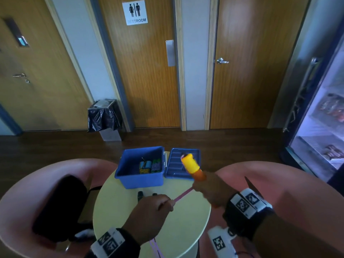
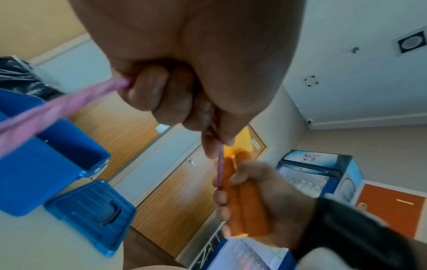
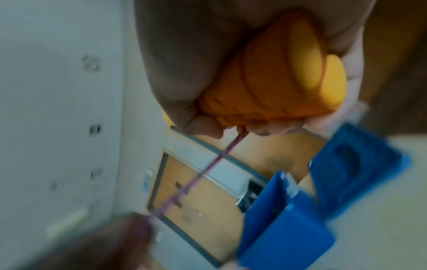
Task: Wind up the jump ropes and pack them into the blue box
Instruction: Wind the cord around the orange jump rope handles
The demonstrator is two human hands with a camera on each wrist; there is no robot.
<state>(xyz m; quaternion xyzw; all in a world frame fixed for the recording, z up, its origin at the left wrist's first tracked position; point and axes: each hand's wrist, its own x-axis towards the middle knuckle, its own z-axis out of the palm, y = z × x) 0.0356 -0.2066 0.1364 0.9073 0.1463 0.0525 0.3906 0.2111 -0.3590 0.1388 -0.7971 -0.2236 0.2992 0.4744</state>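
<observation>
Doors [image 1: 147, 75] of brown wood line the wall beyond my round table [image 1: 178, 237], with a lined bin [image 1: 104, 118] on the floor between two of them and a glass-fronted fridge [image 1: 322, 116] off to my right. Pink chairs [image 1: 46, 185] flank the table on both sides. The blue box [image 1: 138, 180] sits open at the table's far edge, wound ropes [image 1: 150, 166] already lying in it, and its lid [image 1: 176, 168] rests just beside it on the right. Two small dark objects [image 1: 140, 194] lie between the box and my left hand [image 1: 149, 215]. My right hand [image 1: 210, 189] is wrapped tight around the orange handles [image 1: 191, 164], held up in front of the lid. The pink rope [image 1: 183, 195] runs taut from those handles down to my left hand, whose fingers are curled closed on it, and trails on below that wrist.
</observation>
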